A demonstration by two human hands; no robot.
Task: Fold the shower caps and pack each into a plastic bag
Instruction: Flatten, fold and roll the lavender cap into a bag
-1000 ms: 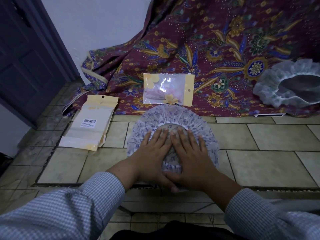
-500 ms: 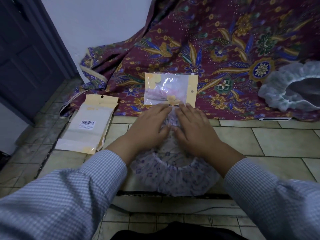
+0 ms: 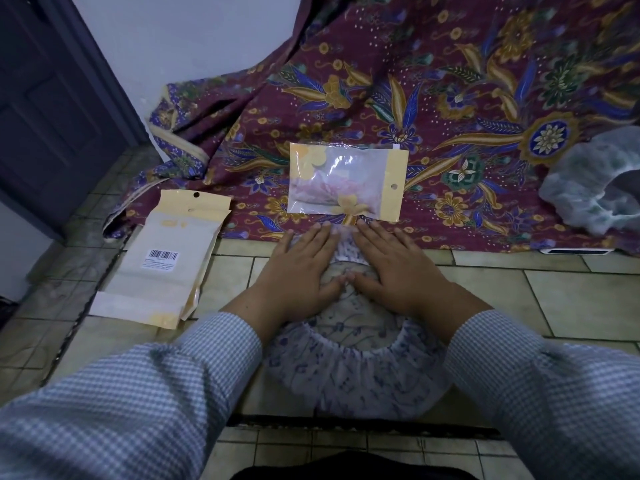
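Two hands lie flat on the floral shower cap (image 3: pixel 349 372), which sits on the tiled floor (image 3: pixel 571 299) directly in front of you: your left hand (image 3: pixel 298 268) and right hand (image 3: pixel 394 268) press side by side on its far half, fingers straight and spread, thumbs almost touching at the middle, neither grip curled round anything. The cap's far edge reaches the hem of the patterned cloth (image 3: pixel 433 98); its gathered elastic rim curves open on the near side between your sleeves. Judged from this, you are at the flattening stage of the fold, with no crease yet made. One packed bag (image 3: pixel 346 181) already lies on the cloth just beyond your fingertips, a stack of empty bags (image 3: pixel 162 258) rests on the floor to your left, and a second, pale cap (image 3: pixel 588 188) waits on the cloth at far right. Next move likely calls for pinching one edge and bringing it across to halve the cap, keeping air pressed out so the slippery film does not spring open.
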